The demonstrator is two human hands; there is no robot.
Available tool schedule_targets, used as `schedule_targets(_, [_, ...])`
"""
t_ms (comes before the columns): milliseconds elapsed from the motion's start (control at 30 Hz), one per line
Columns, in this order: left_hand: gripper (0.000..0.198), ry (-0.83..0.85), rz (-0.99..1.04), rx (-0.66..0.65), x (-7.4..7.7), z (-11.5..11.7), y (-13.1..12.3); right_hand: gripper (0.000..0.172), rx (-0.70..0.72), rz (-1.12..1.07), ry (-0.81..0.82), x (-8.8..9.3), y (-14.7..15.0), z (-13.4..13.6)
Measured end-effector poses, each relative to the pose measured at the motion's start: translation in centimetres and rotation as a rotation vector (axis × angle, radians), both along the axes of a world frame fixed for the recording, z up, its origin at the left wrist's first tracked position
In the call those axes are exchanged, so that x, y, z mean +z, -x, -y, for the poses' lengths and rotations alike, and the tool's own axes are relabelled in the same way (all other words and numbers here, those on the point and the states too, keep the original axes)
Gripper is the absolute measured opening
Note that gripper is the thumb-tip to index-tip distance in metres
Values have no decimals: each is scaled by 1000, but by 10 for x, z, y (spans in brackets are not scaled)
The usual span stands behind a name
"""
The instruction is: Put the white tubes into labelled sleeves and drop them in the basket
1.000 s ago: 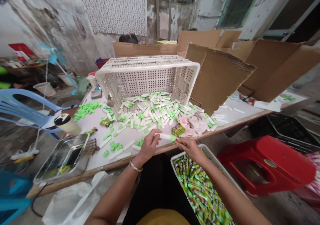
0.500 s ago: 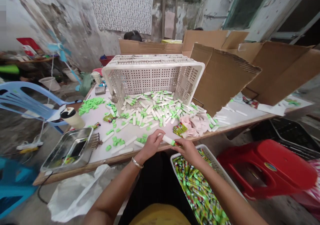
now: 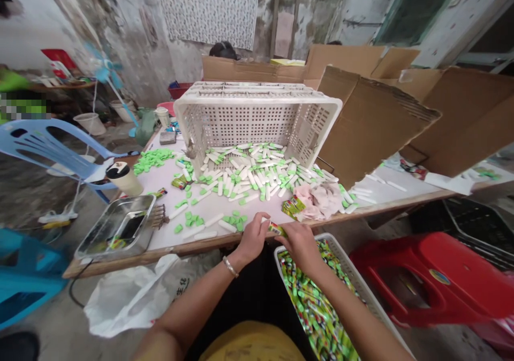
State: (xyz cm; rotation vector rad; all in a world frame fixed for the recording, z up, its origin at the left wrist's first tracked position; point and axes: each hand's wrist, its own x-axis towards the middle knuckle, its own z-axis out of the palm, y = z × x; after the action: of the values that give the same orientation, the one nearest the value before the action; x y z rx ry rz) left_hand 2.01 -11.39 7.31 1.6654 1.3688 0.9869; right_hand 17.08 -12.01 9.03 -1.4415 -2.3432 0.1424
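Just over the table's front edge, a small white tube [image 3: 274, 227], now with a green and red printed label round it, is held between my two hands. My left hand [image 3: 252, 239], with a bracelet at the wrist, pinches its left end. The fingers of my right hand [image 3: 301, 244] are closed on the other end and hide it. Loose green caps [image 3: 238, 220] and plain white tubes [image 3: 205, 235] lie left of my hands. Beyond them a pile of white tubes with green caps [image 3: 257, 176] spills from a white crate [image 3: 257, 92] tipped on its side.
A basket [image 3: 280, 254] full of labelled tubes stands below my right arm. On the table are a pink cloth [image 3: 321, 200], stacked printed labels [image 3: 293, 207], a metal tray [image 3: 150, 211] and a cup [image 3: 127, 181]. Cardboard [image 3: 361, 130] stands right; a red stool [image 3: 437, 275] is beside the basket.
The tube between my hands showed mostly bare white before; now the printed label covers its visible part. My hands have come closer together, and the view has shifted slightly left.
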Motion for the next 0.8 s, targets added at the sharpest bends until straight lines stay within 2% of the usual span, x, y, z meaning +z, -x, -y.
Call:
schedule_targets(100, [28, -34, -63, -61, -5, 4, -10, 16, 0, 50, -45, 2, 0, 5])
schedule_targets(200, [29, -64, -120, -156, -15, 10, -21, 17, -21, 61, -24, -11, -7, 15])
schedule_targets(267, [29, -75, -162, -226, -26, 7, -22, 19, -54, 79, 45, -32, -20, 26])
schedule_targets(333, [27, -77, -238, -260, -37, -6, -16, 19, -120, 143, 177, -61, -42, 39])
schedule_targets(400, [22, -58, -402, -221, -46, -30, -3, 21, -239, 271, 352, -89, -70, 48])
schedule_targets(467, [24, -30, -634, -117, -52, -61, 11, 39, -383, 355, 426, -106, -95, 47])
schedule_targets(533, [24, -18, -716, -42, -57, -93, 22, 39, -464, 362, 388, -108, -111, 32])
schedule_targets(633, [23, -12, -784, -6, -62, -128, 27, 24, -457, 286, 240, -87, -111, -15])
schedule_targets(733, [28, 7, -852, 8, -68, -144, 21, 25, -480, 201, 151, -66, -92, -72])
schedule_targets(800, [31, 16, -884, 12, -69, -147, 19, 24, -535, 176, 125, -63, -78, -103])
